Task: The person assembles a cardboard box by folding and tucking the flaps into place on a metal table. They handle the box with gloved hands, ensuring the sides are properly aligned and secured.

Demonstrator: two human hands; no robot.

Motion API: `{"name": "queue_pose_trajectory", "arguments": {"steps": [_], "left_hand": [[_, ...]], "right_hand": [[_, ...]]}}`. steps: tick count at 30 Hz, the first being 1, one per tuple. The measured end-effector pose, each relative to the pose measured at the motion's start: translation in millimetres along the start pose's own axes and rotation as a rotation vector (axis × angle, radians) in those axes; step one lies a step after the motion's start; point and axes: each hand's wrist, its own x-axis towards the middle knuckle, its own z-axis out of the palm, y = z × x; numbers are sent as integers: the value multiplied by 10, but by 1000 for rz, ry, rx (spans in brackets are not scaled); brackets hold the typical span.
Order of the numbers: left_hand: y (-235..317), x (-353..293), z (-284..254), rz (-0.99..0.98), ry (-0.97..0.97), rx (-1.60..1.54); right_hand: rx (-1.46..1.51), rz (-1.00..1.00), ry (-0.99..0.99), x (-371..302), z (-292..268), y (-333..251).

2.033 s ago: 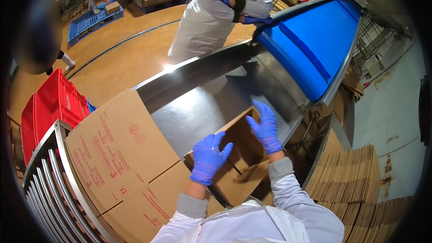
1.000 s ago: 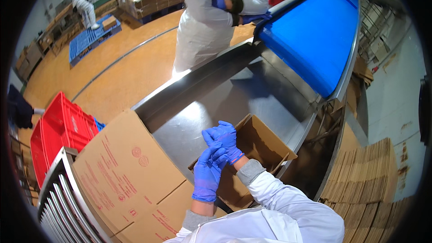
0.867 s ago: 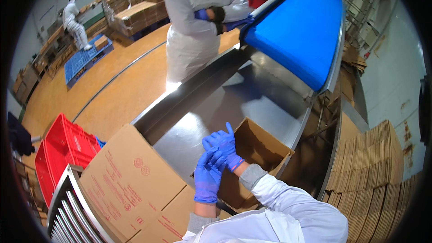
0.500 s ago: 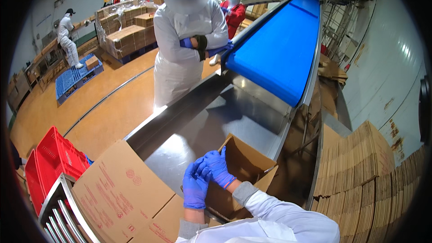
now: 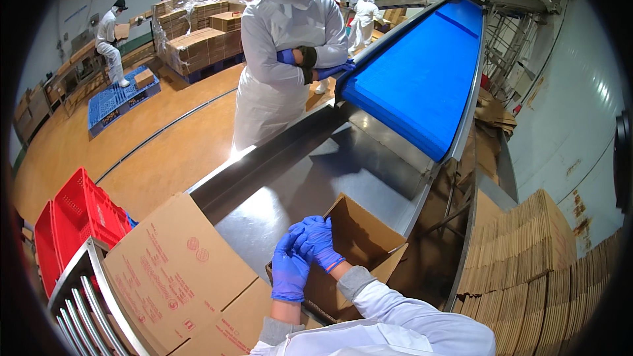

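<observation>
Two hands: both mine, in blue gloves, meeting at the near-left wall of the open cardboard box (image 5: 359,250).
Left hand (image 5: 290,270): fingers curled against the box's outer wall, steadying it; whether it truly grips I cannot tell.
Right hand (image 5: 318,242): laid over the top edge just beside the left, fingers bent down on the cardboard, pressing rather than clenching.
Box: on the steel bench (image 5: 297,184), mouth up and tilted away from me, so the inside shows.
Flat cartons (image 5: 175,270): lying to my left, near at hand.
Blue conveyor (image 5: 422,79): runs away beyond the bench.
Co-worker (image 5: 287,66): stands across the bench, arms folded.
</observation>
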Motion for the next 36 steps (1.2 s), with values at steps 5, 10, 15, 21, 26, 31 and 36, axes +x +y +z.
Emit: {"name": "queue_pose_trajectory", "arguments": {"steps": [5, 10, 15, 21, 26, 31, 36], "left_hand": [[152, -86, -10, 58, 86, -22], [73, -91, 58, 61, 134, -22], [69, -101, 59, 34, 112, -64], [74, -91, 46, 30, 129, -60], [86, -70, -46, 5, 44, -106], [97, -78, -26, -10, 50, -110], [124, -94, 11, -23, 51, -100]], "right_hand": [[-19, -102, -25, 105, -399, -438], [-114, -62, -29, 64, -496, -450], [-148, -110, -10, 74, -552, -468], [-108, -74, -19, 81, -602, -501], [-89, -87, 7, 74, -601, -501], [-74, -82, -33, 79, -523, -428], [-157, -110, -33, 60, -496, -426]]}}
